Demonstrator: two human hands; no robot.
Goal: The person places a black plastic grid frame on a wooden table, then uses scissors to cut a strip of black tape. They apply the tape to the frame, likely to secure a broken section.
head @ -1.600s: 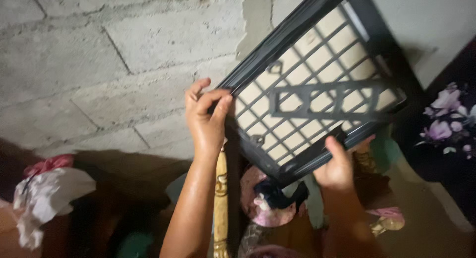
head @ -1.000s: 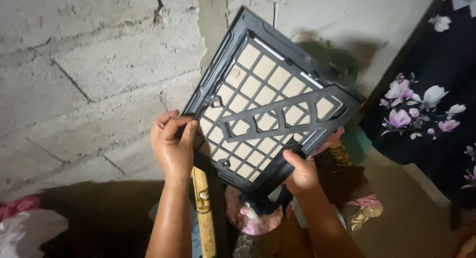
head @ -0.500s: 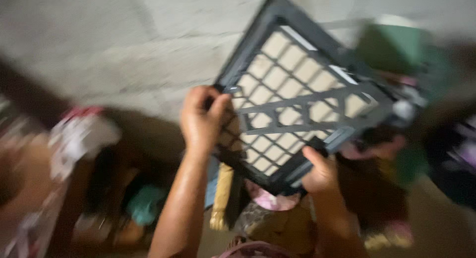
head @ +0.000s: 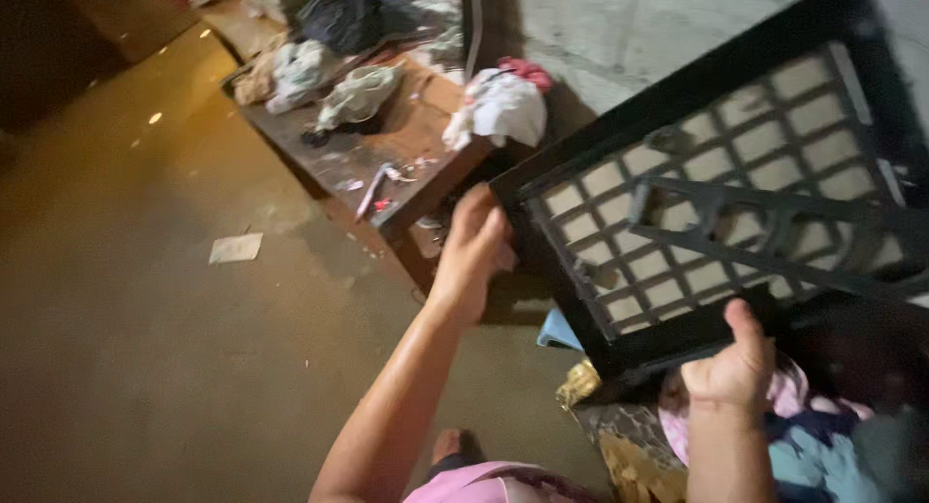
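A black plastic lattice crate (head: 745, 203) is being held up in the air, tipped so its gridded bottom is facing the camera, with the pale block wall (head: 619, 29) showing through the square openings. The left hand (head: 471, 251) is gripping the crate's left corner, fingers curled shut over the rim and thumb pressing the outer face. The right hand (head: 737, 363) is clamping the lower edge, thumb up against the frame and the other fingers wrapping behind it, out of sight. Below the crate, a pile of pink and blue cloth (head: 803, 435) is lying just under the right wrist, and something gold-coloured (head: 579, 382) and a small blue object (head: 559, 331) are sitting near the lower corner. Farther left, a low wooden bench (head: 406, 145) is carrying crumpled rags (head: 503, 106) and scraps, and a flat piece of paper (head: 236, 248) is lying on the bare concrete floor (head: 145, 368) well apart from everything. As a judgement, the hold is looking lopsided: both hands are working the near corner and lower edge while the bulk of the crate is hanging out to the right, so it could be twisting out of the grip, swinging into the wall, or dropping onto the cloth pile.
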